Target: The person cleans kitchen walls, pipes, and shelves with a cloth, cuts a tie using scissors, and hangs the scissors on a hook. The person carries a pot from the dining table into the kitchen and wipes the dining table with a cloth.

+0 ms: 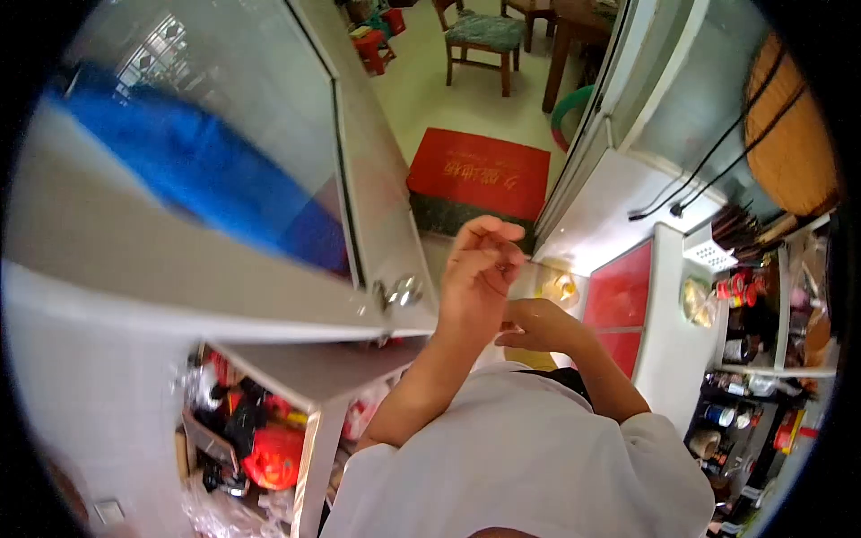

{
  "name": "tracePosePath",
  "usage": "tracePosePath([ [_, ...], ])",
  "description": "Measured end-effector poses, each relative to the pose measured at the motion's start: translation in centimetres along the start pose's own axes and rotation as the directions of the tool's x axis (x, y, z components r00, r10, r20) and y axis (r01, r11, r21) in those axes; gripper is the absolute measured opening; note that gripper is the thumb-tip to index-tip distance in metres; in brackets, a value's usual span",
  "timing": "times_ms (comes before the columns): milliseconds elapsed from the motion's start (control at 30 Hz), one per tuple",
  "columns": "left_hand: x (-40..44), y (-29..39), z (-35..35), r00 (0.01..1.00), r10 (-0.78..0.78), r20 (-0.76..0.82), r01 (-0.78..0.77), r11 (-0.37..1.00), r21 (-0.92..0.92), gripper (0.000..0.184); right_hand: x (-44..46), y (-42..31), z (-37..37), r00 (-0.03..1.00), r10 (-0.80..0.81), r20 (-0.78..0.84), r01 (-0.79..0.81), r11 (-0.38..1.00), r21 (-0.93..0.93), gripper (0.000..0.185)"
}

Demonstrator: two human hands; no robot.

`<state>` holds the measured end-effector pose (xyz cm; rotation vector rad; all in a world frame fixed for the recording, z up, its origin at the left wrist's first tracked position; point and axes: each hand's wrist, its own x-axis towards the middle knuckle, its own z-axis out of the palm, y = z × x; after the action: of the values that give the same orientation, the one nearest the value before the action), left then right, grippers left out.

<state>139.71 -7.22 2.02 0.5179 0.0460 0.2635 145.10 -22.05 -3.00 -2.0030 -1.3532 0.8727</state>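
My left hand (484, 260) is raised in front of my body, near the doorway. Its fingers are loosely bent and apart, and nothing shows in them. Lower and to the right is my right hand (541, 325), close beside my left forearm. Its fingers point left with a gap between them and hold nothing that I can see; the forearm partly covers their tips. Beyond the left hand lies a red mat (480, 175) with gold lettering on the floor. To the left, a door with a glass pane (260, 99) and a round metal knob (404, 291) stands ajar.
A blue cloth (206, 161) shows at the door pane. Below the door, a shelf unit (305, 408) holds bags and packages. At right are a white counter (673, 350) with red cabinet fronts and crowded shelves. A chair (484, 34) stands past the doorway.
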Motion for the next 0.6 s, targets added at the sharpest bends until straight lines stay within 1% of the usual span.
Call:
tracePosePath([
  [33, 3.2, -0.5, 0.1, 0.999, 0.022, -0.032, -0.023, 0.999, -0.026, 0.028, 0.1, 1.9, -1.6, 0.998, -0.013, -0.065, 0.015, 0.999, 0.028, 0.031],
  [67, 6.1, -0.7, 0.0, 0.997, 0.044, -0.067, -0.048, 0.998, -0.05, 0.028, 0.2, 3.8, -2.8, 0.998, -0.004, -0.066, 0.006, 1.0, 0.031, 0.031],
  [100, 8.9, -0.7, 0.0, 0.997, 0.041, -0.058, -0.044, 0.998, -0.054, 0.028, 0.5, 5.6, -4.2, 0.992, -0.04, -0.124, 0.042, 0.999, 0.012, 0.03],
  [133, 11.7, -0.5, 0.0, 0.99, 0.078, -0.114, -0.09, 0.99, -0.106, 0.028, 0.9, 7.0, -5.9, 0.98, -0.079, -0.183, 0.077, 0.997, -0.018, 0.03],
  [167, 15.0, -0.2, 0.1, 0.98, 0.112, -0.162, -0.138, 0.977, -0.159, 0.028, 1.4, 7.9, -7.8, 0.988, -0.045, -0.147, 0.045, 0.999, -0.006, 0.029],
  [200, 17.7, 0.4, 0.0, 0.973, 0.163, -0.162, -0.191, 0.965, -0.181, 0.027, 1.8, 7.8, -9.9, 0.993, 0.036, -0.114, -0.025, 0.996, 0.091, 0.03],
  [267, 22.1, 1.8, -1.2, 0.951, 0.242, -0.194, -0.279, 0.94, -0.195, 0.027, 3.6, 10.1, -12.3, 0.992, 0.019, -0.128, -0.012, 0.999, 0.05, 0.031],
  [300, 24.0, 2.5, -1.9, 0.937, 0.273, -0.218, -0.314, 0.931, -0.188, 0.029, 4.7, 9.8, -14.1, 0.99, 0.117, -0.072, -0.114, 0.992, 0.052, 0.032],
  [333, 25.8, 3.0, -2.6, 0.94, 0.263, -0.217, -0.305, 0.932, -0.196, 0.029, 6.0, 10.7, -15.0, 0.989, 0.129, -0.075, -0.126, 0.991, 0.052, 0.032],
  [400, 28.8, 3.9, -3.9, 0.892, 0.346, -0.29, -0.407, 0.894, -0.187, 0.027, 8.5, 12.6, -16.3, 0.993, 0.047, -0.107, -0.038, 0.996, 0.087, 0.03],
  [433, 30.5, 4.4, -4.8, 0.898, 0.337, -0.282, -0.398, 0.896, -0.196, 0.027, 10.1, 12.9, -17.8, 0.998, 0.028, -0.051, -0.025, 0.998, 0.058, 0.03],
  [467, 32.3, 4.9, -5.9, 0.883, 0.358, -0.304, -0.421, 0.891, -0.173, 0.026, 11.9, 13.5, -19.2, 0.999, 0.024, 0.021, -0.025, 0.999, 0.024, 0.031],
  [500, 34.1, 5.3, -6.9, 0.867, 0.378, -0.324, -0.441, 0.885, -0.148, 0.025, 13.5, 14.2, -20.1, 0.999, 0.018, 0.034, -0.019, 0.999, 0.029, 0.031],
  [567, 38.5, 6.4, -9.5, 0.882, 0.357, -0.308, -0.415, 0.898, -0.148, 0.024, 17.1, 16.5, -22.2, 0.999, -0.009, 0.033, 0.009, 1.0, 0.013, 0.031],
  [600, 41.0, 6.9, -10.3, 0.888, 0.347, -0.303, -0.401, 0.906, -0.137, 0.024, 19.0, 16.5, -24.4, 0.999, 0.026, 0.034, -0.028, 0.998, 0.061, 0.031],
])
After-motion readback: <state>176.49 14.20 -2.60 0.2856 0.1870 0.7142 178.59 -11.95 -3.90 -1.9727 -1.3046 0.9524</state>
